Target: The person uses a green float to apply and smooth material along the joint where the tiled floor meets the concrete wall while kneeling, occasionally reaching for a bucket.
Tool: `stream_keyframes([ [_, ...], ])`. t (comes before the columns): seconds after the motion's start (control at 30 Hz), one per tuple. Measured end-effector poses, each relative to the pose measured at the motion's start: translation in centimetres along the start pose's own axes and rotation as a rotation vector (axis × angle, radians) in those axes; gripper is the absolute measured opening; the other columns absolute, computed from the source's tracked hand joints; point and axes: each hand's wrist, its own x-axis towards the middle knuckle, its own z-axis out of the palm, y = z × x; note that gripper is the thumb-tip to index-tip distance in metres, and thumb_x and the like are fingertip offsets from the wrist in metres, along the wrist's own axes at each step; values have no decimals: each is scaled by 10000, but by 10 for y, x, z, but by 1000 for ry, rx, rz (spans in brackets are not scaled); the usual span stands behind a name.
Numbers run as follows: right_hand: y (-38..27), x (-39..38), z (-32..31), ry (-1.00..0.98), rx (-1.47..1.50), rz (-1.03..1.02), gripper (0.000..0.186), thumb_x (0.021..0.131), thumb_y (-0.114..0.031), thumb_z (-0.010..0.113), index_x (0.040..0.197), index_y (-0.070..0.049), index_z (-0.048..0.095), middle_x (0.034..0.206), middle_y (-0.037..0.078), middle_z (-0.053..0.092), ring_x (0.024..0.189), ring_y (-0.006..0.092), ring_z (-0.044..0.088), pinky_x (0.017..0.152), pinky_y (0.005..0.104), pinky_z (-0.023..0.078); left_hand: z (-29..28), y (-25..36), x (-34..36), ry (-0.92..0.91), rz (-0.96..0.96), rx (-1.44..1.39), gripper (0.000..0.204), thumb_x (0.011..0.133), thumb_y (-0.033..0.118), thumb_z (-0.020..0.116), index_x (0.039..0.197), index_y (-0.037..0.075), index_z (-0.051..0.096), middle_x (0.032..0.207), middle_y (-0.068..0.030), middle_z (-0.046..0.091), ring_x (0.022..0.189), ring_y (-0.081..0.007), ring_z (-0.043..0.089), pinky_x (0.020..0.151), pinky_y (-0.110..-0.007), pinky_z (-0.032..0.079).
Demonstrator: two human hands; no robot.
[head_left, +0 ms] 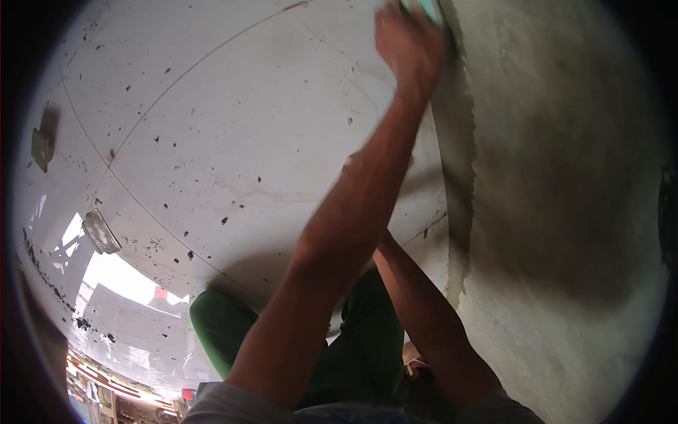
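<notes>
Up near the top edge of the wall [233, 141], one hand [408, 44] presses a flat teal-green float [424, 8] against the seam where smooth white plaster meets the rough grey coat [565, 184]. Which hand it is I cannot say for sure; the arm comes up from the lower left, so I take it for the left hand. Its fingers are curled over the tool, gripping it from behind. Only a sliver of the float shows, so its shape is hard to judge; it looks light, stiff and easy to steer with one hand, best held by the back so the face stays flat on the wall.

The other forearm [431, 325] rises behind the first, and its hand is hidden; I cannot tell whether it is spread or closed.

The white area is speckled with dark flecks and crossed by thin scored lines. A small switch box [41, 148] sits at the far left edge, and green trousers [226, 325] show below. The raised arm itself blocks much of the seam.
</notes>
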Motion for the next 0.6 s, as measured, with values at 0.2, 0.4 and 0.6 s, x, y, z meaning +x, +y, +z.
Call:
stream_keyframes([
  [0.2, 21, 1, 10, -54, -228, -28, 699, 1059, -325, 522, 1621, 66, 382, 1667, 327, 361, 1503, 503, 399, 1236, 583, 330, 1, -10, -145, -115, -209, -228, 379, 1003, 231, 639, 1274, -34, 642, 1171, -307, 691, 1091, -510, 668, 966, -578, 519],
  [0.4, 42, -5, 19, -31, -163, -79, 941, 1046, -628, 505, 1697, 8, 267, 1765, 280, 212, 1606, 533, 241, 1261, 645, 258, 4, 21, 47, -164, -52, 1, 223, 939, 154, 622, 1011, -53, 663, 982, -297, 705, 962, -514, 679, 863, -578, 537],
  [0.6, 12, -2, 4, -144, -238, 6, 670, 1124, -283, 459, 1679, 42, 270, 1704, 322, 291, 1549, 496, 336, 1251, 531, 312, -3, -7, -149, -232, -421, -28, 437, 1034, 309, 615, 1280, -51, 642, 1180, -319, 706, 1082, -487, 698, 947, -552, 545],
])
